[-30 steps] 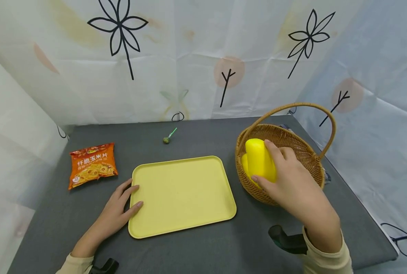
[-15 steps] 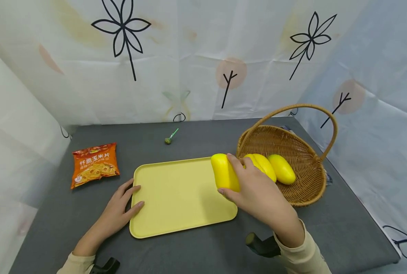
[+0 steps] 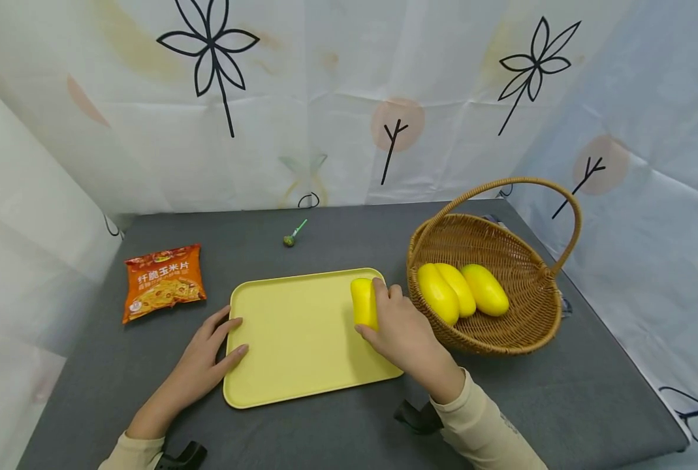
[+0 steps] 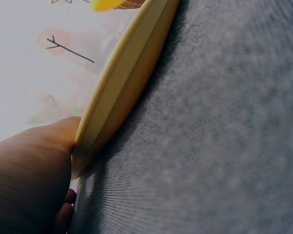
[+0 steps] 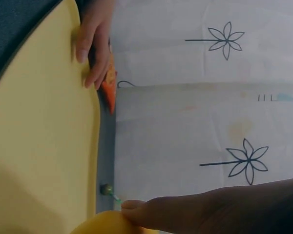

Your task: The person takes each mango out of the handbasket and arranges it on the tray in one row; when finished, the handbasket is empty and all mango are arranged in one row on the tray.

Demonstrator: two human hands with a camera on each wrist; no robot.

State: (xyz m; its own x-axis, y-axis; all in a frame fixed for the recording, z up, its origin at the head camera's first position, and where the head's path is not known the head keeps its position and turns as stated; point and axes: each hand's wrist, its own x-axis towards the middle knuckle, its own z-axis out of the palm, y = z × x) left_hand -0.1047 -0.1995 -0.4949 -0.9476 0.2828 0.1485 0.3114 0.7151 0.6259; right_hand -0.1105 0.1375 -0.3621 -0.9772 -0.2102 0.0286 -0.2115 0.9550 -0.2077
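Yellow fruit (image 3: 363,304) over a yellow tray (image 3: 301,339).
I see the smooth fruit gripped at the tray's two o'clock, its visible length running twelve to six; the shallow, round-cornered tray lies flat.

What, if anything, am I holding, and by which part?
Your right hand grips a yellow fruit by its right side. Your left hand rests on the left rim of the tray.

A hand could pass over the middle of the yellow tray (image 3: 292,343), between the left hand (image 3: 203,358) at its left edge and the right hand (image 3: 406,334) with its yellow fruit (image 3: 363,303) at its right end. Right of the tray, the arched handle (image 3: 519,180) of the wicker basket (image 3: 529,294) blocks the way.
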